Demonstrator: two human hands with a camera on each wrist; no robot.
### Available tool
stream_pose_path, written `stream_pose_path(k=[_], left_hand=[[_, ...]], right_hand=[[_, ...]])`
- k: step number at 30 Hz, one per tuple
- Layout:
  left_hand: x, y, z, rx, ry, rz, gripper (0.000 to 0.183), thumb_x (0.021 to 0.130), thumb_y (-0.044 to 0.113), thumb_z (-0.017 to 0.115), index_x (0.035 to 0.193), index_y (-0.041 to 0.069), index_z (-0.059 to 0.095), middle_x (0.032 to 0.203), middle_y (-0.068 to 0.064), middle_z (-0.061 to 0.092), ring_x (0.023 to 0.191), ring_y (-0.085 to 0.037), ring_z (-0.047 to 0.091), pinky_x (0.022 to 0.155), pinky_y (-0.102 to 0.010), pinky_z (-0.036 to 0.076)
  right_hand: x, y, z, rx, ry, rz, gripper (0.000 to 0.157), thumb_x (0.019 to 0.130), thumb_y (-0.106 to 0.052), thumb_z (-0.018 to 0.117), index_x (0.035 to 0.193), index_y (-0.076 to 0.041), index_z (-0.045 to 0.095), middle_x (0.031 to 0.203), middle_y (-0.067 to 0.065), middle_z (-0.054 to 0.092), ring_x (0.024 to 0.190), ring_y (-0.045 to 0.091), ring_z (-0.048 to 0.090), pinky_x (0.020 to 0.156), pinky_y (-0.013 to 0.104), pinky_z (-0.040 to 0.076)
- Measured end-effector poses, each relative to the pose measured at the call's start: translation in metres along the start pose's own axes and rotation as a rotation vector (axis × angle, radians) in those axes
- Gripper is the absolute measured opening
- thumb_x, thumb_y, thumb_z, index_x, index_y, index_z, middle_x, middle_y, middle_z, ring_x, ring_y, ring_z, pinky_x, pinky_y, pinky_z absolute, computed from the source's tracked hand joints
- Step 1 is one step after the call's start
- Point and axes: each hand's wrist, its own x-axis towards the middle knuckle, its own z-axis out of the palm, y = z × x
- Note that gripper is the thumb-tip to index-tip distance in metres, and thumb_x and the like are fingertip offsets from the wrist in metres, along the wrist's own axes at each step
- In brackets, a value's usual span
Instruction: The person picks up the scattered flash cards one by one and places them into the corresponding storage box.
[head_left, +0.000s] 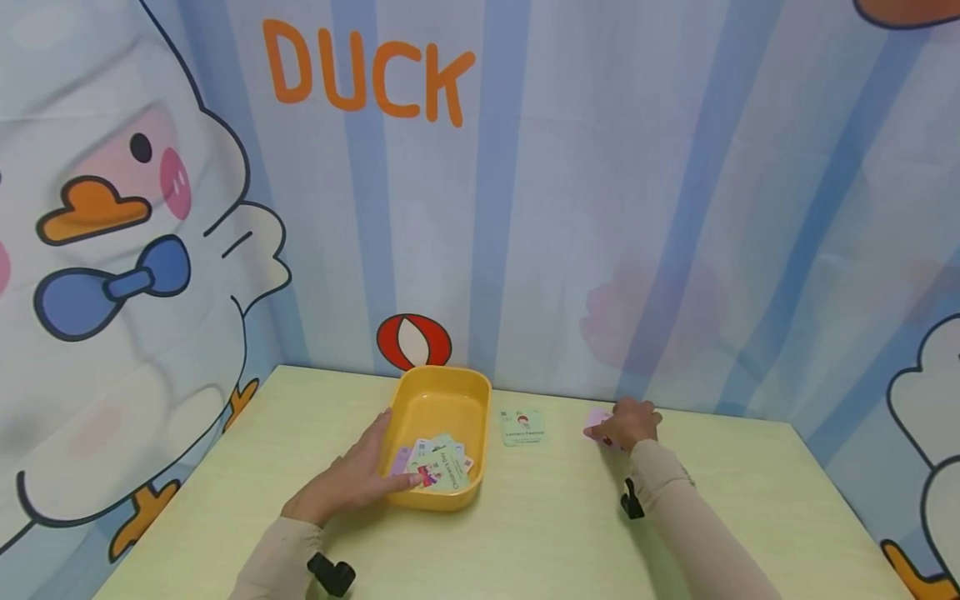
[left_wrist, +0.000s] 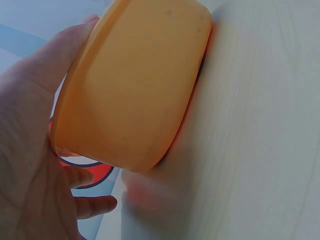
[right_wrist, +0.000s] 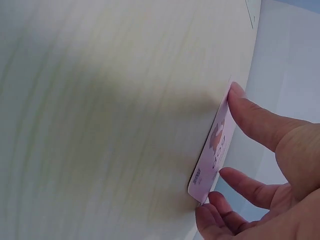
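My left hand (head_left: 356,471) holds the yellow plastic bin (head_left: 474,417) at its left side, thumb over the rim and fingers along the outside. Inside the bin, several printed cards (head_left: 444,467) lie in a loose pile, a green one on top. On the right, my right hand (head_left: 628,423) grips a pink card (right_wrist: 212,150) by its edges, the thumb at one end and fingertips at the other. That card, with a small picture and print, lies low over the table near the back edge. A green card (head_left: 523,427) lies flat between the bin and my right hand.
The pale wood-grain table (head_left: 540,525) ends at a hanging cloth (head_left: 555,208) with blue stripes and cartoon ducks, close behind the bin and cards. Black wrist cameras (head_left: 332,575) are strapped to both arms.
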Motion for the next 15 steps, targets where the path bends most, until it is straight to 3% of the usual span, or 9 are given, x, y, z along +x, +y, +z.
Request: stream_pose_path(k=[6,15], left_hand=[[-0.0006,0.0002,0.0004,-0.006,0.001,-0.006,0.126,0.078,0.065,0.075,0.164,0.011,0.001,0.170,-0.016,0.011,0.153,-0.040,0.022,0.115,-0.073,0.021],[-0.0004,0.0009,0.0014,-0.006,0.001,-0.019,0.126,0.077,0.065,0.075,0.164,0.012,0.001,0.170,-0.015,0.010,0.153,-0.041,0.021,0.117,-0.070,0.022]], right_hand=[[0.0055,0.0051,0.0036,0.026,-0.002,-0.013,0.067,0.080,-0.033,0.087,0.123,0.012,0.061,0.127,0.040,0.047,0.113,0.057,0.038,0.090,0.060,0.046],[0.0065,0.0091,0.0057,0.080,0.012,0.002,0.075,0.077,-0.032,0.089,0.130,0.010,0.056,0.129,0.038,0.043,0.114,0.053,0.033,0.092,0.060,0.043]])
